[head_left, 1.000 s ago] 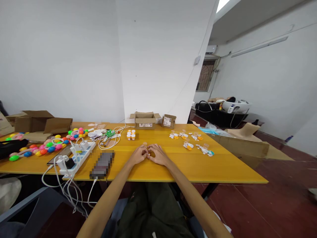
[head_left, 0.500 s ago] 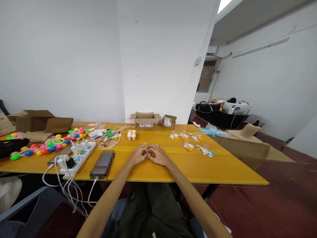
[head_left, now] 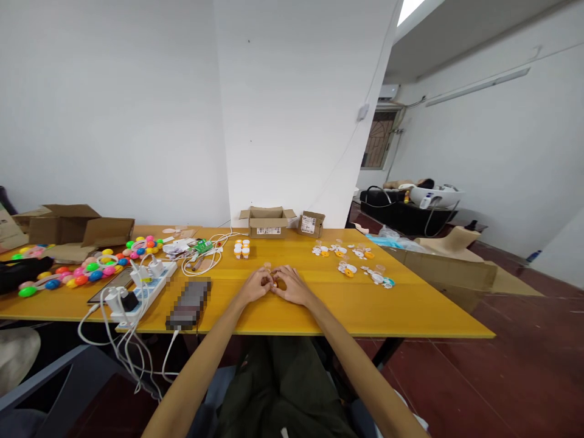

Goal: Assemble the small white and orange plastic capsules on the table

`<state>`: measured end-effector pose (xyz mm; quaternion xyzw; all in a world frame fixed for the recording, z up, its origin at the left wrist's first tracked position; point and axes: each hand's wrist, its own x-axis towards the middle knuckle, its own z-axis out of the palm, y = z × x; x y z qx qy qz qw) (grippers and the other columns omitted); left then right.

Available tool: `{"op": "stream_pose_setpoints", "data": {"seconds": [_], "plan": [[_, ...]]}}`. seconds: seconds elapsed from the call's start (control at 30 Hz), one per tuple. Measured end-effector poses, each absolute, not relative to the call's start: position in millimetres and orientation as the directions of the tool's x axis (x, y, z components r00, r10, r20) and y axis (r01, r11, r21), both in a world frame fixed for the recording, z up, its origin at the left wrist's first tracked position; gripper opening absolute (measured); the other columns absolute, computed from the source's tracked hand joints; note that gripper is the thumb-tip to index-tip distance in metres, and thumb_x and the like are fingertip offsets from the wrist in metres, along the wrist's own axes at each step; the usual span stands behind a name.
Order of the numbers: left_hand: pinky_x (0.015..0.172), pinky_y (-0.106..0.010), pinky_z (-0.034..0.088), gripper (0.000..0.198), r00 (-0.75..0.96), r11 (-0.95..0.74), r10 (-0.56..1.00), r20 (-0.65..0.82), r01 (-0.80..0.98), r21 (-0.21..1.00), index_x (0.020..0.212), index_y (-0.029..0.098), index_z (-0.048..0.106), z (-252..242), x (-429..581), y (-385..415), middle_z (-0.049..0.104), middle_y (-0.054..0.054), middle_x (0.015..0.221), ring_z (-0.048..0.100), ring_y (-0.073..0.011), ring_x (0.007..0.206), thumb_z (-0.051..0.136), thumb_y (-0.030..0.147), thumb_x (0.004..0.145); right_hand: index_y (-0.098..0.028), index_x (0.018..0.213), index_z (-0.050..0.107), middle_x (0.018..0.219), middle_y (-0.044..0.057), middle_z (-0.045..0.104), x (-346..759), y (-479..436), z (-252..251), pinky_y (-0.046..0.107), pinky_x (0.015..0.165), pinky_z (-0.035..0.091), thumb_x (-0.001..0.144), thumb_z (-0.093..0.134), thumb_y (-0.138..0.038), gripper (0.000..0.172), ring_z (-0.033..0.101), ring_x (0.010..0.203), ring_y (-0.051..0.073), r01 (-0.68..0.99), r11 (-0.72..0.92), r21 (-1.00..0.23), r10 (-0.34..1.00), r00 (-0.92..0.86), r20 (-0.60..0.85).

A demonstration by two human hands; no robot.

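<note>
Both my hands rest together on the yellow table (head_left: 410, 310), near its front edge at the middle. My left hand (head_left: 256, 285) and my right hand (head_left: 291, 285) have their fingers curled and pinched against each other around a tiny orange piece (head_left: 274, 282), too small to name. A small clear cap (head_left: 267, 265) lies just beyond my fingertips. A group of small orange-and-white cups (head_left: 241, 247) stands further back.
A white power strip (head_left: 139, 286) with plugs and cables and a dark blurred device (head_left: 188, 302) lie to the left. Colourful plastic eggs (head_left: 86, 267) and open cardboard boxes (head_left: 267, 221) sit behind. Small white and orange parts (head_left: 353, 261) are scattered right.
</note>
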<state>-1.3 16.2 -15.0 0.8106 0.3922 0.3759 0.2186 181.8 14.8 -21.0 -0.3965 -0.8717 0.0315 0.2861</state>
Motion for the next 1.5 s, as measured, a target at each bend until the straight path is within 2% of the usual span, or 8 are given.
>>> {"op": "stream_pose_setpoints", "data": {"seconds": [0.4,0.67,0.93,1.5], "plan": [[0.073,-0.028,0.047,0.010,0.410,-0.588,0.806,0.427,0.473,0.656,0.070,0.018,0.067,-16.4,-1.5,17.9,0.059,-0.001,0.081,0.056,-0.0146,0.072,0.063,0.013,0.078,-0.025,0.092,0.065,0.120,0.007,0.064,182.7,13.3,-17.7,0.046,0.094,0.044,0.086,0.068,-0.034,0.011,0.054,0.113,0.027,0.646,0.692,-0.323,0.711,-0.528,0.465],[0.071,-0.028,0.047,0.014,0.406,-0.580,0.810,0.422,0.457,0.674,0.072,0.017,0.070,-16.2,-2.0,17.5,0.058,-0.001,0.077,0.054,-0.0141,0.070,0.060,0.013,0.081,-0.026,0.091,0.064,0.119,0.006,0.065,182.3,13.1,-18.2,0.045,0.093,0.045,0.085,0.069,-0.033,0.011,0.055,0.112,0.026,0.662,0.687,-0.300,0.710,-0.522,0.473],[0.074,-0.029,0.049,0.013,0.378,-0.557,0.826,0.417,0.442,0.703,0.070,0.019,0.069,-18.7,-1.6,21.3,0.053,-0.001,0.079,0.053,-0.0147,0.073,0.066,0.021,0.082,-0.027,0.094,0.065,0.119,0.006,0.064,182.2,14.9,-20.7,0.045,0.093,0.044,0.085,0.069,-0.036,0.013,0.055,0.112,0.026,0.662,0.689,-0.294,0.706,-0.523,0.478],[0.074,-0.030,0.049,0.013,0.389,-0.555,0.825,0.410,0.422,0.717,0.071,0.018,0.068,-20.4,-2.2,21.5,0.054,-0.002,0.082,0.053,-0.0153,0.073,0.065,0.019,0.083,-0.027,0.093,0.066,0.120,0.006,0.064,182.5,14.7,-21.4,0.045,0.092,0.045,0.086,0.069,-0.036,0.011,0.055,0.112,0.026,0.657,0.691,-0.302,0.706,-0.524,0.477]]}}
